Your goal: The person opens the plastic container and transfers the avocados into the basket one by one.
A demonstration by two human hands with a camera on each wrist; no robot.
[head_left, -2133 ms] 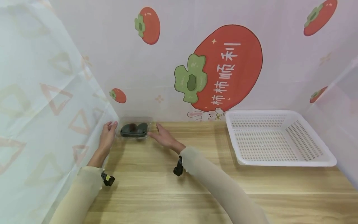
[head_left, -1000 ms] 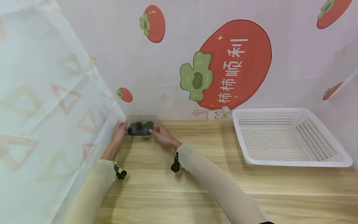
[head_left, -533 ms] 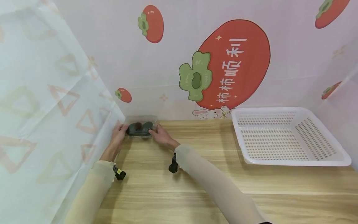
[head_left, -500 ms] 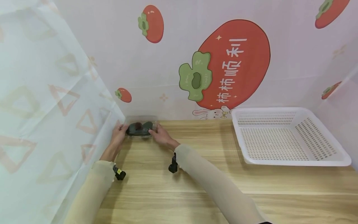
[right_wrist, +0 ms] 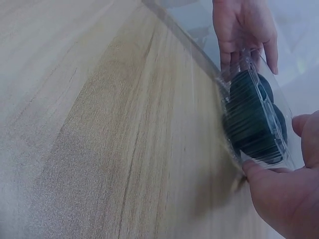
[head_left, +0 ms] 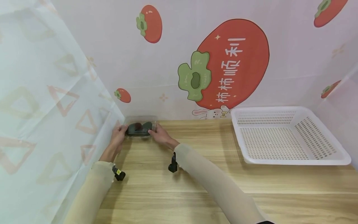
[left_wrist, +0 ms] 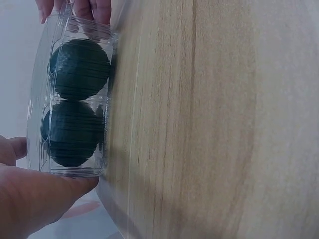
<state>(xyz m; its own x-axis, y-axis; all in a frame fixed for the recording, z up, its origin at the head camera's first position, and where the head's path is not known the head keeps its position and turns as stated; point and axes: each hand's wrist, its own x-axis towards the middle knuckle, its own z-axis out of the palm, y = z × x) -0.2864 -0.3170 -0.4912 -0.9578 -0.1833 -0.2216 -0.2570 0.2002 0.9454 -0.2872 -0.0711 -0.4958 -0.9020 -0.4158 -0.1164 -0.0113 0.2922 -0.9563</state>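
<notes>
A clear plastic clamshell box (head_left: pixel 141 119) with dark round fruit (head_left: pixel 137 130), dark green with one reddish-brown, is held between both hands at the back left of the table. My left hand (head_left: pixel 118 135) grips its left end beside the side wall. At the other end my right hand (head_left: pixel 162 136) pinches the box, thumb on the front corner. Two dark green fruits (left_wrist: pixel 79 69) show through the ribbed plastic in the left wrist view. In the right wrist view the left hand's fingers (right_wrist: pixel 232 57) lie along the far end of the box, partly hidden behind it.
A white perforated plastic basket (head_left: pixel 271 140) stands at the right, near the back wall. Persimmon-printed sheeting (head_left: pixel 167 62) covers the walls, and its left side (head_left: pixel 92 124) comes close to the left hand. The table (head_left: pixel 156 193) has a wood-grain top.
Since the earliest frame the right hand has moved onto the right end of the box and taken hold there, while the left has closed in on the other end. Little differs over the last half second.
</notes>
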